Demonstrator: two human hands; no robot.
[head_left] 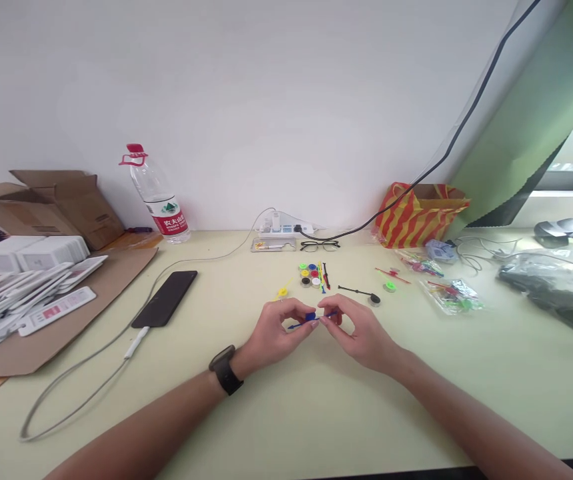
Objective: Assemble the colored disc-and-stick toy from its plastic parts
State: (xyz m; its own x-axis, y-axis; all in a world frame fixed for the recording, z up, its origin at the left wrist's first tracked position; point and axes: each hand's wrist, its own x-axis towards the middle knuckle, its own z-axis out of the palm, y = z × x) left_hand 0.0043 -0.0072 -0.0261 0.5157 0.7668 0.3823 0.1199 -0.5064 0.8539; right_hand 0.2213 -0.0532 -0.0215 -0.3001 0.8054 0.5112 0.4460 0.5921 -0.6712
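Close together over the table, my left hand and my right hand both pinch a thin blue plastic stick with an arrow-like end. A small blue round piece sits at the stick between the fingertips; how the two join is partly hidden. Beyond the hands, several coloured round pieces stand in rows beside several thin plastic sticks. A yellow round piece lies past my left hand. Past my right hand are a black stick with a round black end and a green round piece.
A phone on a charging cable lies left, near a water bottle, stacked white tags and a cardboard box. Glasses and a power strip are at the wall. Right are a striped bag and plastic packets.
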